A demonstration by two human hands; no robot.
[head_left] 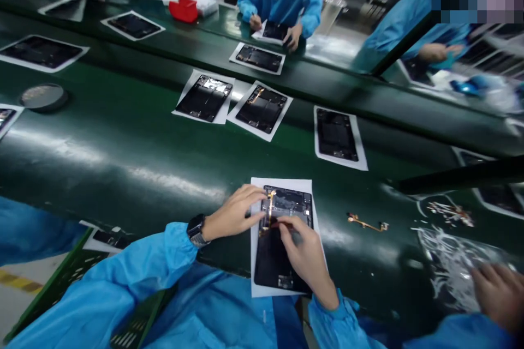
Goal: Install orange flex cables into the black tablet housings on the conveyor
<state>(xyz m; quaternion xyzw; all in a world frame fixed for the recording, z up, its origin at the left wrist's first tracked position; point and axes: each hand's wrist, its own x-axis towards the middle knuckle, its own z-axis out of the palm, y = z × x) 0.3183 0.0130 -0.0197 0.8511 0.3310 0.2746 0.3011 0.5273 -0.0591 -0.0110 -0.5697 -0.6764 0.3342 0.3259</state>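
In front of me lies a black tablet housing [280, 262] on a sheet of white paper [282, 182]. A thin orange flex cable [271, 206] runs along the upper left of the housing. My left hand [235, 211] rests at its left edge, thumb and fingers apart, fingertips touching beside the cable's upper part. My right hand [305, 248] reaches over the housing from the right. Its index finger and thumb close in at the cable's lower end, and the fingertips partly cover that spot. Another orange flex cable [367, 222] lies on the green bench to the right.
More tablet housings [338, 136] on paper lie along the green bench [143, 147]. A round dish [43, 97] sits at left. Right of me are a plastic bag of white strips [454, 262] and another person's hand [497, 289]. A dark post [462, 174] crosses at right. Several co-workers face me.
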